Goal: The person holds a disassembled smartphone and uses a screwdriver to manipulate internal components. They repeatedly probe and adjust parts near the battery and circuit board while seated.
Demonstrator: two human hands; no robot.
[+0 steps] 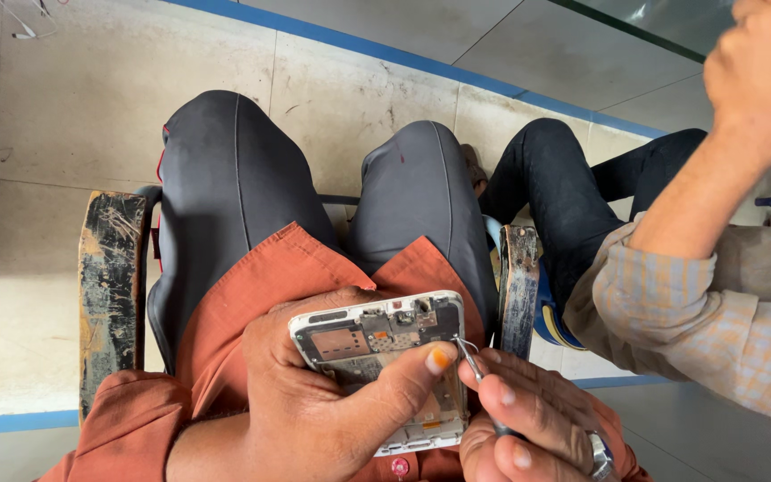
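Head | opened white phone in left hand fingers | right hand fingers pinch tweezers

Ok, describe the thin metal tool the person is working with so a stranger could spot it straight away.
Start at the lap in the orange shirt, where the left hand cradles an opened white-framed phone. At that phone's right edge, the right hand pinches slim silver tweezers. They are the only shiny pointed thing there, tips touching the frame.

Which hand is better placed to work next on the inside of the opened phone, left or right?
Probably the right hand: it holds the tweezers with tips at the opened phone edge. The left hand is busy cradling the phone.
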